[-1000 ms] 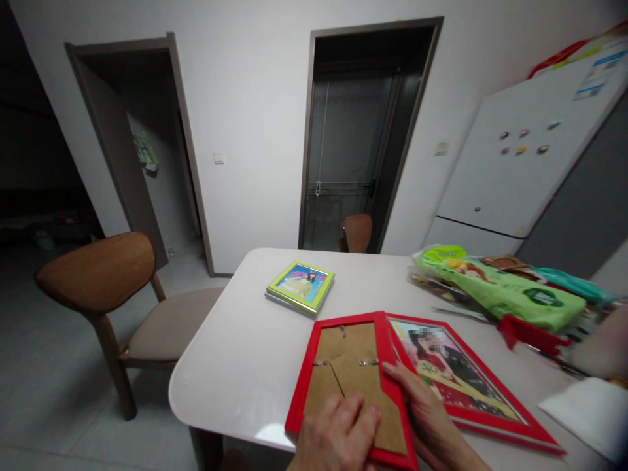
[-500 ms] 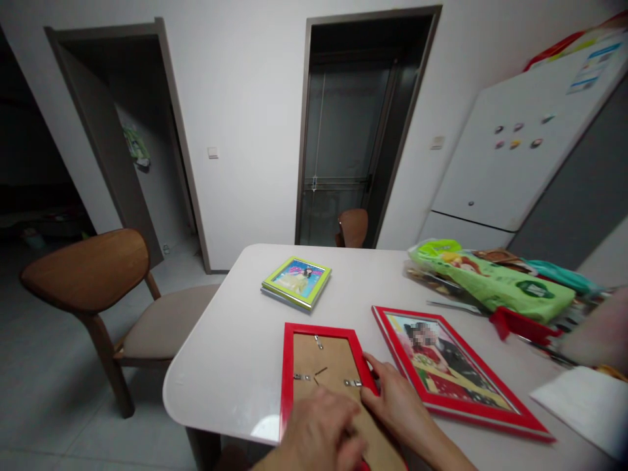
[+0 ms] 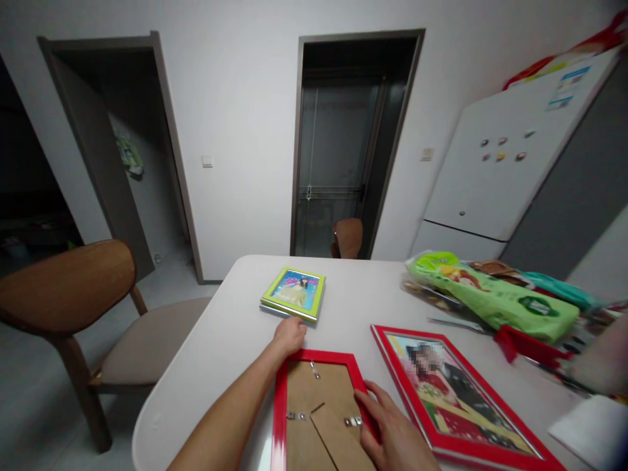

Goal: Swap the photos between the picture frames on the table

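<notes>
A red picture frame [image 3: 280,418] lies back side up before me, with a brown backing board [image 3: 321,383] and small metal clips on it. A dark line runs down the board from a short slot. My right hand [image 3: 387,425] grips the frame's right side. At its far left corner is my left hand [image 3: 290,335], fingers curled down by the far edge with the tips hidden. Just beyond that hand sits a stack of small frames topped by a green picture frame [image 3: 294,294]. A second red picture frame [image 3: 441,392] lies face up to the right.
On the right of the white table [image 3: 196,386] are a green packet [image 3: 500,294], a red-handled tool [image 3: 527,347], a silver utensil [image 3: 456,322] and white paper [image 3: 591,428]. A wooden chair [image 3: 73,281] stands left. Behind are a doorway and a fridge [image 3: 495,176].
My left hand has moved from the middle of the backing board to the frame's far edge. My right hand stays on the right side. The view has tilted up slightly.
</notes>
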Available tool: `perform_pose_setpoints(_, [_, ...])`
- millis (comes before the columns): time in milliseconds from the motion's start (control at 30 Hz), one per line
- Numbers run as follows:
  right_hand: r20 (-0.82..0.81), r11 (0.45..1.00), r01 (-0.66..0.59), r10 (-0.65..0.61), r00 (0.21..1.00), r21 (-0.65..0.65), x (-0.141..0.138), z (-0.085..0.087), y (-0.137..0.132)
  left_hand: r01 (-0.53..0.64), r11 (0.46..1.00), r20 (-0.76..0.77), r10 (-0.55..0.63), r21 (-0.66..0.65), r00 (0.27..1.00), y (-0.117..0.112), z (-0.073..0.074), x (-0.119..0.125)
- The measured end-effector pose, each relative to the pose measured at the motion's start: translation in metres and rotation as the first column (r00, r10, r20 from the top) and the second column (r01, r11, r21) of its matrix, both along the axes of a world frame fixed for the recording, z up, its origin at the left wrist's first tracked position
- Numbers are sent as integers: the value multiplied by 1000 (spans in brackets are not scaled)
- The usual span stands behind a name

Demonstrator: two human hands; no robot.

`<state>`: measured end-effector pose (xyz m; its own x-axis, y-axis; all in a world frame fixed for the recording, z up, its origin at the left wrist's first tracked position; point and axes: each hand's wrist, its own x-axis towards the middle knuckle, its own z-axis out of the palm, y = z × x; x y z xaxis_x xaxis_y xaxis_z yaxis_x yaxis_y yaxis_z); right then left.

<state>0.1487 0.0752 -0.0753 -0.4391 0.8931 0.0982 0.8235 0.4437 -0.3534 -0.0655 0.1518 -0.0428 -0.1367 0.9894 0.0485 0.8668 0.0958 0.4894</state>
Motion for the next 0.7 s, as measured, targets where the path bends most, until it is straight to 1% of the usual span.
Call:
perform_pose_setpoints(67, [3,1000,-2,2,1000,-5,0,1,1,30,999,-10,-30,16,1000,-3,6,13])
perform_pose_setpoints(100, [4,1000,-3,4,1000,-11,0,3,1,48,998,-14,-47,31,999,-9,10,20])
perform_pose_setpoints(167, [-3,1000,-3,3,1000,-24,-2,8,0,93,993,-22,-92,71,996,-32,17,29])
perform_pose_setpoints(233, [-20,999,7,-7,1000,-31,-5,14,-1,137,984,-29,-135,111,990,-65,18,32])
perform_pose_setpoints(300, [-36,999,18,-19,999,-35,-7,18,-1,133,983,-35,-129,128,991,-100,11,28])
perform_pose_setpoints(333, [-37,999,26,-27,999,-38,-8,19,-1,107,983,-19,-105,148,994,-115,4,25])
perform_pose_setpoints(400, [-24,998,40,-41,999,-43,-8,20,-1,111,974,57,-125,196,991,-137,-13,16])
perform_pose_setpoints(467, [3,998,47,-47,999,-35,-7,21,-2,91,958,158,-138,272,978,-146,-30,9])
perform_pose_setpoints(533, [23,999,37,-37,999,13,-8,22,-5,53,942,241,-139,330,961,-147,-40,4])
perform_pose_setpoints(600, [7,997,-11,11,1000,79,-15,25,-10,35,938,282,-140,346,949,-146,-44,1])
perform_pose_setpoints(633, [-15,994,-53,55,998,100,-22,26,-14,34,938,290,-141,345,947,-145,-45,1])
perform_pose_setpoints(700, [-68,981,-164,171,983,102,-40,30,-23,31,940,296,-139,340,945,-146,-44,0])
